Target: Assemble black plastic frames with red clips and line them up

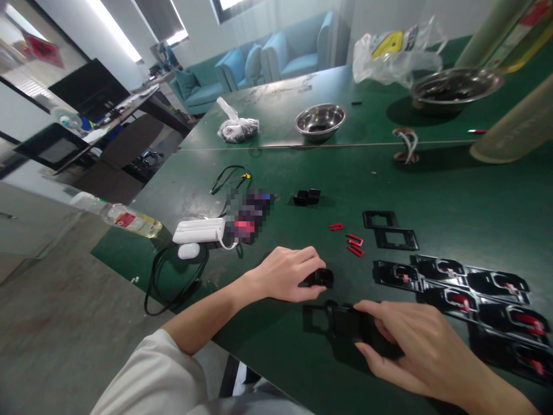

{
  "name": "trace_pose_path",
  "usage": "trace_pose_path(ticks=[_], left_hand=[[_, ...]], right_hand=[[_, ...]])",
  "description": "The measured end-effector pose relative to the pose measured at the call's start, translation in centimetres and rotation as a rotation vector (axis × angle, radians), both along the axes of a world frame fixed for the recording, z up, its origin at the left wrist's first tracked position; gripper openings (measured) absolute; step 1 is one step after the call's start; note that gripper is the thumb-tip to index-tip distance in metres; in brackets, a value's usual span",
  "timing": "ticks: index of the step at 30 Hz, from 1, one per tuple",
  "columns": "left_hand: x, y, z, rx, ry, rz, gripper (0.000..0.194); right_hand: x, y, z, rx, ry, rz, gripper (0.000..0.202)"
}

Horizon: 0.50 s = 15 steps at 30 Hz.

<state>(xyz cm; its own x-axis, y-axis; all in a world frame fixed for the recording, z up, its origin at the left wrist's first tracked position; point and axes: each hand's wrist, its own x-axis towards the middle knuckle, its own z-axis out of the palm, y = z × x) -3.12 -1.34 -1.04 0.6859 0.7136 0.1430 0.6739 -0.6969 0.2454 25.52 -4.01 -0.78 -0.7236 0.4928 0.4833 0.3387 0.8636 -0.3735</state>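
My left hand is closed round a small black part above the green table. Close to the table's front edge, my right hand grips a larger black plastic piece between thumb and fingers; its right end is hidden by the hand. Several small red clips lie beyond my hands, beside two flat black frames. To the right are several glossy black housings with red parts in them. Two small black pieces rest farther back.
A white power bank, a blurred-out phone, cables and a tilted bottle are on the left. Behind stand a metal bowl, a larger bowl, and plastic bags. A thick tube leans in from the right.
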Motion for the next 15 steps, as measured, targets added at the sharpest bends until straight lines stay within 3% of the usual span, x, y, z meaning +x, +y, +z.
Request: trace_pose_path(ticks=[15], left_hand=[[1.1, -1.3, 0.0, -0.072, -0.001, -0.018, 0.038]], right_hand=[[0.0, 0.1, 0.1, -0.049, 0.048, 0.012, 0.024]])
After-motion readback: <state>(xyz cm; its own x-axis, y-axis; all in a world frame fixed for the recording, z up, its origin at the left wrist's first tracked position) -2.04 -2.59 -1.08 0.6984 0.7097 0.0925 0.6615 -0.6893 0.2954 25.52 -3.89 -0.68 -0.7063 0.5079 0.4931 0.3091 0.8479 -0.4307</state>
